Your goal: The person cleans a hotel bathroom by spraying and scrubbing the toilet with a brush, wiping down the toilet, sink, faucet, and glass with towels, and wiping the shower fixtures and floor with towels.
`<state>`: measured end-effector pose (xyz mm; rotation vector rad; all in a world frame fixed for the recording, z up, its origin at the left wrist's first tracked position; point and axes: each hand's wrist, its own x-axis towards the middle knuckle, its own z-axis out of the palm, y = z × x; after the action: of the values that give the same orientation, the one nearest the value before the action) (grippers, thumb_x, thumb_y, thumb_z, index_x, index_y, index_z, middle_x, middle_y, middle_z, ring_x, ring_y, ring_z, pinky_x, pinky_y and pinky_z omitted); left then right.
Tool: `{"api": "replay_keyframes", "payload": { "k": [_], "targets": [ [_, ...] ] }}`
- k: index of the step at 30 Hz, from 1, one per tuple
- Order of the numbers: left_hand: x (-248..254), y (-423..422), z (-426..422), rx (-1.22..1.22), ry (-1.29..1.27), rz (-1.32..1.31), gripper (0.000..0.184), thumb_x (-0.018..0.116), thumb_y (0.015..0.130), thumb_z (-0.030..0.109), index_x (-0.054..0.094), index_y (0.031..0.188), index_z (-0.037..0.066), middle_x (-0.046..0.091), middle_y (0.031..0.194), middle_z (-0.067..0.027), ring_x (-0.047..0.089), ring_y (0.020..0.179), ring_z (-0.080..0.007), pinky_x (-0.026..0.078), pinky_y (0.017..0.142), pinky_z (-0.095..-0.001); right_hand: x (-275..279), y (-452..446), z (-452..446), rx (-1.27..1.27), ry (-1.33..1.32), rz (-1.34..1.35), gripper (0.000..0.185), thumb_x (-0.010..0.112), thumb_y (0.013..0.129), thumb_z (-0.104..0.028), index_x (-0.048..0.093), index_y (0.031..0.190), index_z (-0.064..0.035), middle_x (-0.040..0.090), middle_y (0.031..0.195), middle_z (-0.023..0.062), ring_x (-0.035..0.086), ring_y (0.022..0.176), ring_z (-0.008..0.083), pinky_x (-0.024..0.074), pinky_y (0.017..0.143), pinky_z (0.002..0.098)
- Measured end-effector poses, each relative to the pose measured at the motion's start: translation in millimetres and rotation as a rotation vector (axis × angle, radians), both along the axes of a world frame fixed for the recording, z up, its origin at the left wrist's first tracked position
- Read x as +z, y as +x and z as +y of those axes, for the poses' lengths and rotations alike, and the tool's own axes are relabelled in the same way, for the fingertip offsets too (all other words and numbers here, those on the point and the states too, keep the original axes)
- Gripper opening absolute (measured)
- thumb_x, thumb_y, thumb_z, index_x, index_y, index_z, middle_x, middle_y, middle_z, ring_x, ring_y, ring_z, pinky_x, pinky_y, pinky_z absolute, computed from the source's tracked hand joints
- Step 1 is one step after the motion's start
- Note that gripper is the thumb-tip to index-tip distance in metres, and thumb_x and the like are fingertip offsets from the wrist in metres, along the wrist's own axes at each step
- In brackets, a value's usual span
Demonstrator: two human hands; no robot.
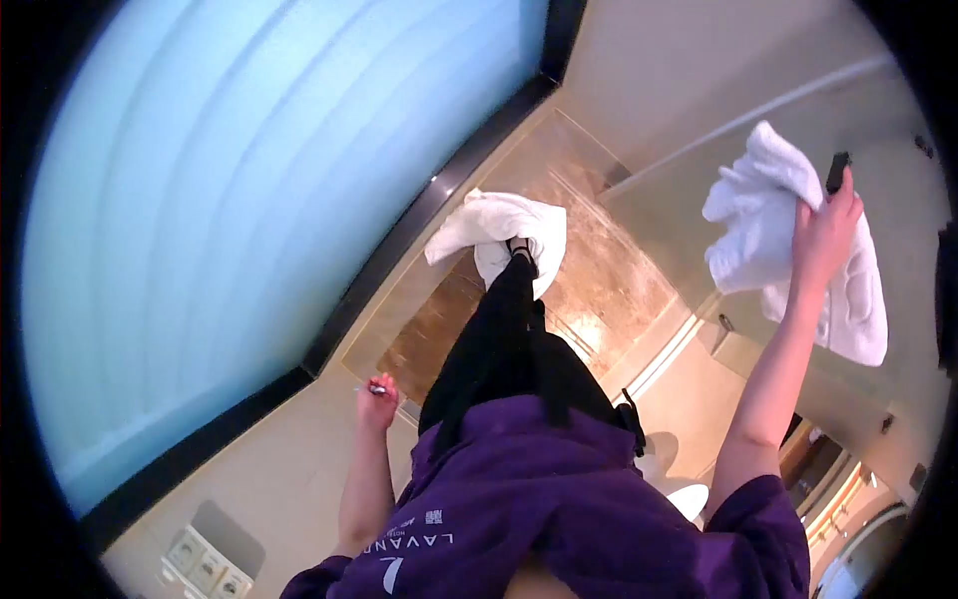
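My right hand point(826, 238) is raised at the right, its fingers closed on a bunched white towel point(758, 225). The towel lies against a glass panel and hangs down past my wrist. Close to my fingertips is a small black fitting point(838, 172) on the glass. My left hand point(377, 401) is low at the left, closed around a small shiny object that is too small to name. On the tiled floor lies a second white towel point(544, 235), with my foot in a dark shoe point(521, 250) on it.
A large frosted window point(230, 200) with a dark frame fills the left side. The glass panel point(679, 215) stands at the right above brown floor tiles point(609, 270). White wall switches point(207, 569) are at lower left; a round mirror point(868, 559) is at lower right.
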<state>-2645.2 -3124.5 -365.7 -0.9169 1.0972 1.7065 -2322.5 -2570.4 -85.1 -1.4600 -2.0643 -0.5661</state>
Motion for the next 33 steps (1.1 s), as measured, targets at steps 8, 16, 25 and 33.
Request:
{"api": "replay_keyframes", "payload": {
  "k": [8, 16, 25, 33],
  "targets": [
    [36.0, 15.0, 145.2, -0.661, -0.160, 0.556, 0.041, 0.037, 0.090, 0.041, 0.050, 0.095, 0.002, 0.058, 0.086, -0.0114, 0.057, 0.080, -0.0191, 0.046, 0.072, -0.0290, -42.6, 2.3, -22.0, 0.172, -0.141, 0.161, 0.062, 0.059, 0.071, -0.007, 0.034, 0.128, -0.0068, 0.048, 0.100, 0.0129, 0.049, 0.095, 0.0271, 0.0399, 0.082, 0.0346],
    [-85.9, 86.6, 249.8, -0.722, 0.189, 0.042, 0.046, 0.053, 0.084, 0.031, 0.043, 0.119, 0.004, 0.052, 0.112, -0.0063, 0.050, 0.101, -0.0191, 0.041, 0.084, -0.0331, -279.4, -114.8, -174.0, 0.943, -1.854, 0.235, 0.055, 0.066, 0.075, -0.024, 0.043, 0.120, -0.0025, 0.044, 0.123, 0.0168, 0.039, 0.117, 0.0271, 0.0312, 0.098, 0.0353],
    [-244.1, 81.6, 113.2, -0.802, -0.257, -0.113, 0.045, 0.059, 0.080, 0.020, 0.045, 0.118, 0.000, 0.054, 0.108, -0.0093, 0.052, 0.096, -0.0186, 0.043, 0.082, -0.0321, -676.4, -300.6, -80.7, 0.845, -1.217, -0.645, 0.061, 0.062, 0.075, -0.030, 0.034, 0.129, -0.0207, 0.039, 0.127, 0.0127, 0.039, 0.115, 0.0291, 0.0413, 0.085, 0.0417],
    [-269.2, 74.8, 143.3, -0.807, -0.201, -0.227, 0.049, 0.062, 0.078, 0.021, 0.043, 0.118, -0.001, 0.054, 0.107, -0.0105, 0.052, 0.095, -0.0193, 0.043, 0.082, -0.0313, -741.2, -290.1, -100.1, 0.404, -1.425, -0.630, 0.042, 0.050, 0.081, -0.032, 0.045, 0.122, -0.0235, 0.052, 0.113, 0.0179, 0.053, 0.099, 0.0267, 0.0439, 0.080, 0.0386]
  ]
}}
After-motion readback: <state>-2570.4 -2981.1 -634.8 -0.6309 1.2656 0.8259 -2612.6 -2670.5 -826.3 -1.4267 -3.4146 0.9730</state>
